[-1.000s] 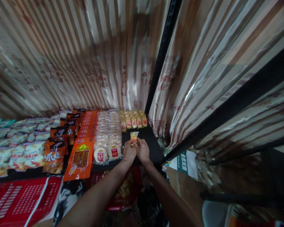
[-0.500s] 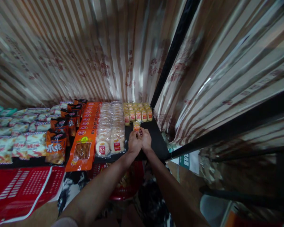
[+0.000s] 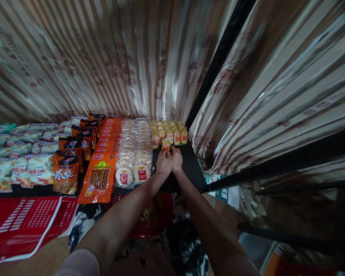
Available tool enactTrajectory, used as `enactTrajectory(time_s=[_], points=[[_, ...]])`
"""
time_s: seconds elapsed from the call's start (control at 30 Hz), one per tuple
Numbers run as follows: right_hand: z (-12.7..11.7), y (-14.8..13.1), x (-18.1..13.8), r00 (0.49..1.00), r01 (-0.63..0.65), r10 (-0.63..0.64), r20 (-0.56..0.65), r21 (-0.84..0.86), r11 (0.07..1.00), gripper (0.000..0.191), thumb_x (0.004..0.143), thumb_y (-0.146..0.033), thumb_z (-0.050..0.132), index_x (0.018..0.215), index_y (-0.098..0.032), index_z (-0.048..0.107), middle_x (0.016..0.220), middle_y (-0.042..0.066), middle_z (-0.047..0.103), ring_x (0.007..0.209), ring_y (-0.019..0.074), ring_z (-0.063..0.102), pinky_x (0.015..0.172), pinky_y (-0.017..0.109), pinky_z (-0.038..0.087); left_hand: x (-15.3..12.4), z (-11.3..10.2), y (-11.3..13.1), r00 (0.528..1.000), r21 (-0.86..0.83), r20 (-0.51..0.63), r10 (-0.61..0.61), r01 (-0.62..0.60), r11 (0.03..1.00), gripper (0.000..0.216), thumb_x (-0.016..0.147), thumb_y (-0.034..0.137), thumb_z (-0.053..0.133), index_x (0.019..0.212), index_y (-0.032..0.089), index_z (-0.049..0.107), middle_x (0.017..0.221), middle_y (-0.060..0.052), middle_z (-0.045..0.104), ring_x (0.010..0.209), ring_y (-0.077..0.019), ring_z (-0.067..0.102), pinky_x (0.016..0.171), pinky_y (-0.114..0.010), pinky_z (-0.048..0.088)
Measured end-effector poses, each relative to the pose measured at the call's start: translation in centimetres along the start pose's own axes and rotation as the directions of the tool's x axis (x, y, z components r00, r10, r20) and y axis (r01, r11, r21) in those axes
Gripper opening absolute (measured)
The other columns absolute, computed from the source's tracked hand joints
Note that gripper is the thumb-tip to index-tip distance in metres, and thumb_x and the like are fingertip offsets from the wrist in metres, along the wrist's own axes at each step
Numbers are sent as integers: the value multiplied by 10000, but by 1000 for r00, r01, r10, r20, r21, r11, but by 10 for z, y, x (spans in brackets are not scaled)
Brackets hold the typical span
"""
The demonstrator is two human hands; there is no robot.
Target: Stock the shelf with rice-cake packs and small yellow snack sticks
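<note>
A small yellow snack packet with a red label is pinched between the fingertips of my left hand and my right hand, which sit side by side. It is just in front of the rows of matching small yellow packets at the back of the black shelf. Left of my hands lie overlapping rows of round white crackers in clear wrap. Beyond those is a row of orange packs of brown sticks.
Brown-black snack bags and white snack bags fill the shelf's left. A red basket stands below at left, another red basket beneath my arms. A black post rises at the back right corner, before striped curtains.
My hands have moved slightly farther back with the yellow packet, closer to the front of the yellow rows. The view has shifted a little.
</note>
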State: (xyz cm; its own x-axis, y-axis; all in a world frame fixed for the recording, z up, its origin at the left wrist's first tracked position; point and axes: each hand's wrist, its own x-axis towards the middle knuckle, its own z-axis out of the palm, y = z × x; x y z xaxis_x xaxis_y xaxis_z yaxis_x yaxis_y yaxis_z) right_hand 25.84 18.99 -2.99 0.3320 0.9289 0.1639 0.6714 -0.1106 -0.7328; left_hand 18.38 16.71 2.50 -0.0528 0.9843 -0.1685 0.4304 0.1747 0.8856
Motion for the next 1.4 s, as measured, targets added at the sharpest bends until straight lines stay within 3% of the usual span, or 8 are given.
enactTrajectory(time_s=[0.5, 1.03, 1.4], points=[[12, -2, 23, 998, 50, -48, -38, 43, 998, 357, 778, -242, 455, 1083, -157, 620, 903, 63, 600, 781, 153, 538, 729, 269, 454, 17, -3, 8, 998, -37, -20, -62, 61, 997, 300, 849, 198, 428, 1094, 151, 594, 1239, -108, 556, 1152, -185, 500, 990, -273, 359], [17, 0, 22, 997, 25, -12, -77, 162, 987, 320, 776, -217, 451, 1068, -148, 560, 937, 79, 614, 837, 171, 548, 760, 293, 460, 20, -2, -1, 998, -86, -61, 30, -35, 996, 253, 826, 154, 470, 1024, 170, 626, 1173, -94, 594, 1180, -230, 467, 1041, -350, 313], [30, 1, 12, 984, 161, -151, -92, 119, 980, 208, 785, -140, 436, 918, -175, 592, 933, 76, 558, 879, 172, 496, 795, 299, 434, -6, -19, 39, 996, 137, -48, 78, -71, 988, 367, 792, 60, 394, 1066, 199, 595, 1176, -65, 588, 1182, -190, 468, 1051, -347, 339]])
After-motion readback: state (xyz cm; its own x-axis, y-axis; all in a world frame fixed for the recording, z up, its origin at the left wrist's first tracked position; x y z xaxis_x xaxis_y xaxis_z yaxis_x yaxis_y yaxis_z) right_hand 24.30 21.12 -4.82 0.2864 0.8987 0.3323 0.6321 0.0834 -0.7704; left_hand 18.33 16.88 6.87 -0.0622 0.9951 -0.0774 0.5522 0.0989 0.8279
